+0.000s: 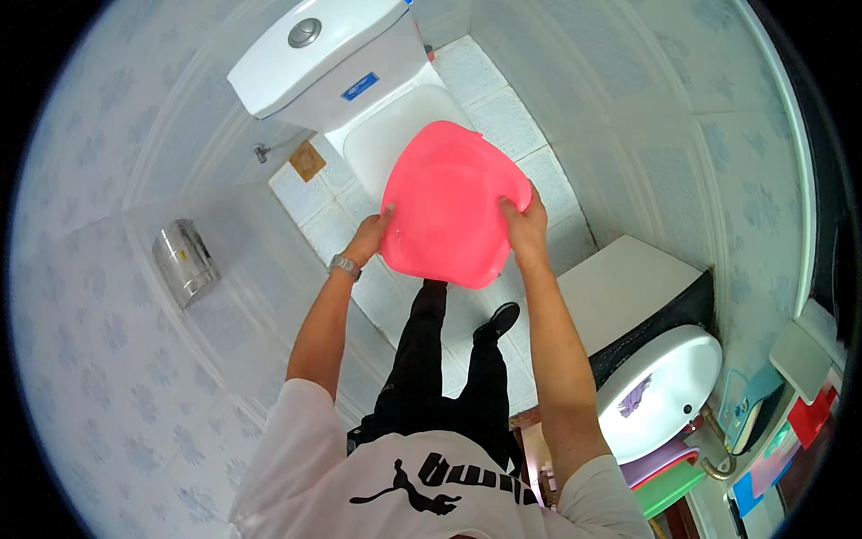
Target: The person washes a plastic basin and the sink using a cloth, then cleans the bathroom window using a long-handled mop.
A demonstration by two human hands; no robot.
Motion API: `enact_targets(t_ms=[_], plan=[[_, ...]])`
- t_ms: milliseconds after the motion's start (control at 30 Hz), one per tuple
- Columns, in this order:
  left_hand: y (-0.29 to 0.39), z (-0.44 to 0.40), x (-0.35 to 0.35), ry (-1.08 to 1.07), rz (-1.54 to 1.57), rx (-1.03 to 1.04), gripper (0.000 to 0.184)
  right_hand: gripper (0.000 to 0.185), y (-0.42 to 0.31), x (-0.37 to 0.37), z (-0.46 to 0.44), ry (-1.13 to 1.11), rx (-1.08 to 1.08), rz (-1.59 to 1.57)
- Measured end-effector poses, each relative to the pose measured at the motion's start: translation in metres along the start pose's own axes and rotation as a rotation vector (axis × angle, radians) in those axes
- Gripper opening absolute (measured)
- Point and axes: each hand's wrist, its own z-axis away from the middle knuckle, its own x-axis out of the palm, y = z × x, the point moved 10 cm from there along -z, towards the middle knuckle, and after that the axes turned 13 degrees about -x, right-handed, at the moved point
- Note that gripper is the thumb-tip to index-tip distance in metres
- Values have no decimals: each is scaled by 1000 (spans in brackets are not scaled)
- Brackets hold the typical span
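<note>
Both hands hold a bright pink plastic basin [449, 207] in front of my body, above the floor and the front of the toilet [382, 135]. My left hand [368, 235], below a metal wristwatch [345, 266], grips the basin's left edge with the thumb on top. On the opposite edge, my right hand [528, 225] is closed around the rim, its thumb also on the near face. The fingers beneath the basin are hidden. Part of the toilet's white lid shows behind the basin.
A white sink [660, 391] with a purple cloth [635, 397] in it stands at the lower right, beside a white-topped counter [620, 287]. Green and purple basins [669, 490] sit below it. A metal paper holder [185, 262] is on the left wall.
</note>
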Motion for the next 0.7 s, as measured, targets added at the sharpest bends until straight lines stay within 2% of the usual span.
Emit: enact_targets(t_ms=[33,267,333,433,633,700], plan=[[-3,-4,-3,38,-119,-6,78,39,-3,-1,0,37,-10,36],[-2,-1,0,43,-66,-10,77,34,-9,1,-9,-3,-31,180],[34,12,-27,531,-410,351,77,32,-10,2,-10,4,-64,196],[58,35,-24,566,-415,267,72,32,3,-1,-10,-3,8,221],[71,20,-13,526,-519,286,64,40,13,5,-10,-77,57,57],[70,20,-13,501,-524,315,65,42,40,5,-4,8,49,78]])
